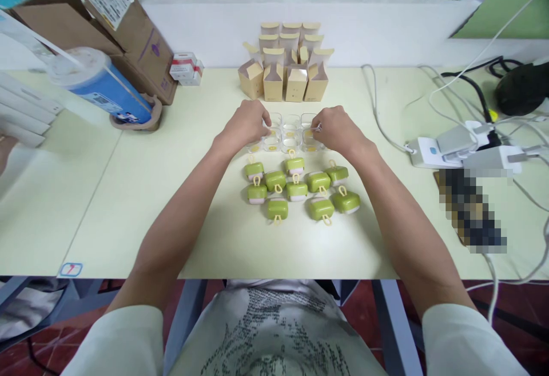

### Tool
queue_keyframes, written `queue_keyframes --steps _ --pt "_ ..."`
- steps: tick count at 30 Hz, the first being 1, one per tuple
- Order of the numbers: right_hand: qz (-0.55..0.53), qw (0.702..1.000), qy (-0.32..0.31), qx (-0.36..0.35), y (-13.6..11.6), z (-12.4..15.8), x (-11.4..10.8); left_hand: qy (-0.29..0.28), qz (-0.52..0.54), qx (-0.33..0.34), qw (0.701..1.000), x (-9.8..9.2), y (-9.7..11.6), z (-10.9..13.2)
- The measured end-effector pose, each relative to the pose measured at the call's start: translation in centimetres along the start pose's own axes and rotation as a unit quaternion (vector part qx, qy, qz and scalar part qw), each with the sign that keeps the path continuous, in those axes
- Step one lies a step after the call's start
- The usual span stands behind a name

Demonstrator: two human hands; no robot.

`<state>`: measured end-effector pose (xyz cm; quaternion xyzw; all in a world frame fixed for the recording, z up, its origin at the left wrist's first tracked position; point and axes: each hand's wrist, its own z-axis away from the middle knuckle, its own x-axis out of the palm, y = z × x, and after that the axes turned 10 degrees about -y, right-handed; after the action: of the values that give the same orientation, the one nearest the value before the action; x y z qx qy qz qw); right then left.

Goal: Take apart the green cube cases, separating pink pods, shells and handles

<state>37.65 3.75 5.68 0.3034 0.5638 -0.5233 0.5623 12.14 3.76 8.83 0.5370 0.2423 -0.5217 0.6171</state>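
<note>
Step in hand: handling the clear plastic trays, both hands on the job. The trays sit bunched in rows mid-surface, between the open-topped cartons at the back and the loose group of green cases with cream loops nearer the body.

Left hand is at the left end of the bunch, right hand at the right end. Next move, my read: needs a light, even touch from both sides so the trays don't tip or skid into each other.

Pose: forearms come in from either side over the surface and converge; green cases lie between them, untouched. Both hands palm-down, knuckles up, roughly level with each other.

Fingers: curled inward on both. Right thumb and index look close together at a tray edge; clear plastic plus small scale, so can't tell whether either hand is actually pinching or just touching.
</note>
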Motion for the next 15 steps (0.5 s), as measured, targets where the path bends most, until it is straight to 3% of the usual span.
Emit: queue_keyframes --steps 4,8,11,15 --pt "-0.016 1.000 0.023 0.004 -0.3 1.5 -1.5 0.020 -0.026 0.048 0.998 -2.5 -1.3 1.0" --pt "-0.002 0.998 0.060 0.017 -1.9 3.4 -3.3 0.039 -0.038 0.054 0.997 -4.8 -3.5 1.3" --pt "0.004 0.998 0.041 -0.040 -4.1 3.4 -3.6 0.008 -0.053 0.053 0.997 -4.5 -4.0 1.0" --pt "0.030 0.994 -0.039 -0.096 -6.9 1.2 -2.7 -0.022 -0.084 0.067 0.994 -2.8 -3.4 0.5"
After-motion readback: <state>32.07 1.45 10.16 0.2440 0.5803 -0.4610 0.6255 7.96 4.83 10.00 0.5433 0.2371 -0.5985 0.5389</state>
